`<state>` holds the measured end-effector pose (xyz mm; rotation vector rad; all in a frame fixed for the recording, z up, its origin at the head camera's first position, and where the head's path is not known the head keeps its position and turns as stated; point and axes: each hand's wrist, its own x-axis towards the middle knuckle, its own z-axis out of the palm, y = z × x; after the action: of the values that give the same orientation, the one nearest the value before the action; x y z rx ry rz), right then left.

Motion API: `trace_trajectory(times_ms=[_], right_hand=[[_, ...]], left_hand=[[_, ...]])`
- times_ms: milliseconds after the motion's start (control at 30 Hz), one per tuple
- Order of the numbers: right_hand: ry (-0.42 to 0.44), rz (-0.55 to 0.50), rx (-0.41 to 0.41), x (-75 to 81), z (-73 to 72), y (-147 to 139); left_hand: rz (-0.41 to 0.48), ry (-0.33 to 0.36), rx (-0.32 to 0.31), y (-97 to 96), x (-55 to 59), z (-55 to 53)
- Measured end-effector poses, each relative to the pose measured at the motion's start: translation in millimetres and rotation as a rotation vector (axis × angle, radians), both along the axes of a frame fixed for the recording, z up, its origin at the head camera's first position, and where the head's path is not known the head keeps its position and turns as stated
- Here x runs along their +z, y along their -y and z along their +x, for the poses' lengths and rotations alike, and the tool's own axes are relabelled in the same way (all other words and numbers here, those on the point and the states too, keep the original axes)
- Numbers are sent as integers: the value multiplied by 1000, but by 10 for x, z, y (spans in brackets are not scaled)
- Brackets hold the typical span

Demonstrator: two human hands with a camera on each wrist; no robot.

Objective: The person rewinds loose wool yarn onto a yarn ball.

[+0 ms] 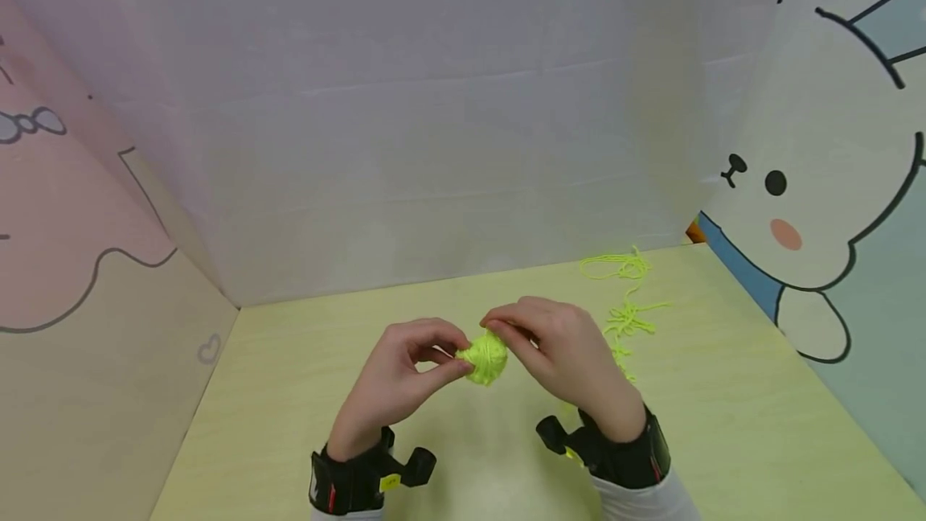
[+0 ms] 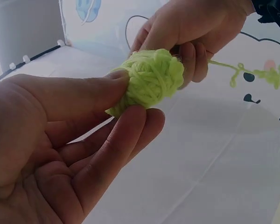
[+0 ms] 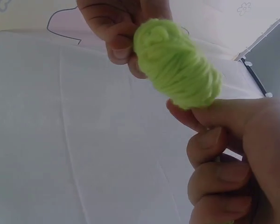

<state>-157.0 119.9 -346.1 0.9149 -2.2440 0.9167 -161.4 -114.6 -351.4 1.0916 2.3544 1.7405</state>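
Note:
A small ball of neon yellow-green yarn (image 1: 486, 358) is held up over the table between both hands. My left hand (image 1: 414, 368) pinches one end of it between thumb and fingertips, as the left wrist view shows with the wound yarn ball (image 2: 151, 77). At the ball's other side, my right hand (image 1: 564, 352) has its thumb and forefinger together on the yarn strand, right at the wound surface. In the right wrist view the other fingers (image 3: 219, 175) of that hand are curled in. A strand (image 2: 224, 64) runs out behind the right hand in the left wrist view.
Loose, tangled yarn (image 1: 629, 318) of the same colour trails along the right part of the pale table (image 1: 289, 392) toward its back edge. A white sheet (image 1: 434, 119) hangs behind, and printed cartoon panels (image 1: 817, 207) flank the table.

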Motion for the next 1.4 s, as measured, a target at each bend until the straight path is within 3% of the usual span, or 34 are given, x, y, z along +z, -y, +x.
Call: trace_trajectory(times_ms=[300,533,667,900,1033,1233,1400], right_hand=[[135,80,18,-118,-122,84],[237,191,-19,-159,-125,185],[288,255,-33,-181,-103,223],[345,339,80,-190,-56,262],[329,341,94,-163,-13,244],[254,304,96,-126,32,230],[153,189,70,-103,45,184]], left_hand=[[27,-20,6,20,-96,-59],[143,13,-21,26,-150,-86],[202,36,71,33,-142,-79],[272,65,337,42,-158,-99],[268,21,441,47,-195,-129],[215,-45,507,51,-242,-159],[168,-104,518,73,-257,-179]])
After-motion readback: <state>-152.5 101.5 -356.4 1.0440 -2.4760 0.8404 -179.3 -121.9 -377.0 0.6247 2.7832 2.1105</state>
